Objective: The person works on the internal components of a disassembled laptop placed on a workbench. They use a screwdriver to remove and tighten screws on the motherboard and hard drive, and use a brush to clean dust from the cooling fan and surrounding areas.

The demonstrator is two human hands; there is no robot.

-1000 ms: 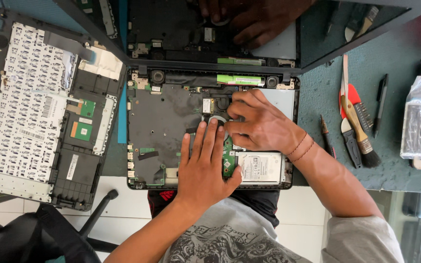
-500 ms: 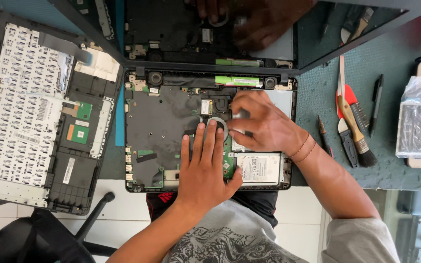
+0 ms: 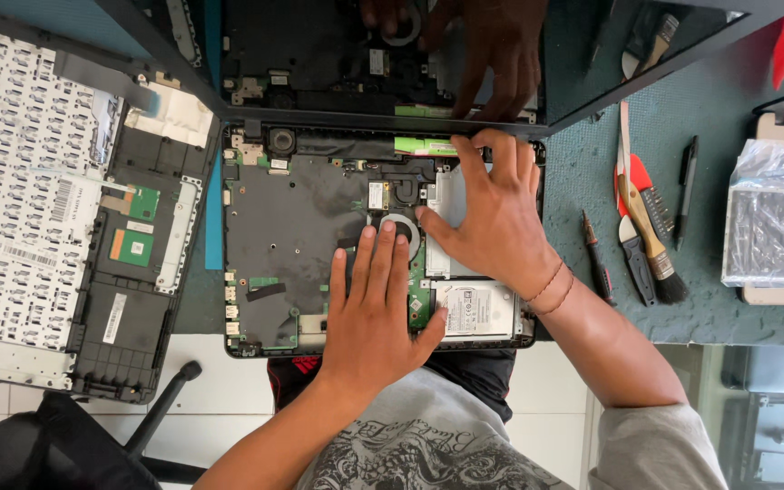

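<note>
Two hands flat on the opened laptop base [image 3: 301, 227], which sits on the teal mat [image 3: 710, 299] right in front of my torso, its near edge hanging just past the mat's near edge. My left hand [image 3: 369, 313] lies palm down on the near middle of the base, fingers straight and together, tips touching the round fan area [image 3: 407, 227]; nothing gripped. My right hand [image 3: 496, 213] lies palm down on the right part of the base, fingers spread and reaching to the hinge edge, thumb pointing toward the fan; also holding nothing, just pressing. The silver hard drive [image 3: 475, 310] sits in the base's near right corner, between my two wrists. A green memory stick [image 3: 424, 145] lies along the far edge of the base, left of my right fingertips. The laptop screen [image 3: 338, 54] stands open beyond the base and mirrors my hands. Left of the base lies the removed keyboard cover [image 3: 38, 209], underside up, white key backing showing. Right of the base on the mat: a small screwdriver [image 3: 596, 259] closest, then a brush [image 3: 651, 240], then a black pen [image 3: 684, 191]. Farther right, a box with a silver plastic bag [image 3: 778, 218] on it.
</note>
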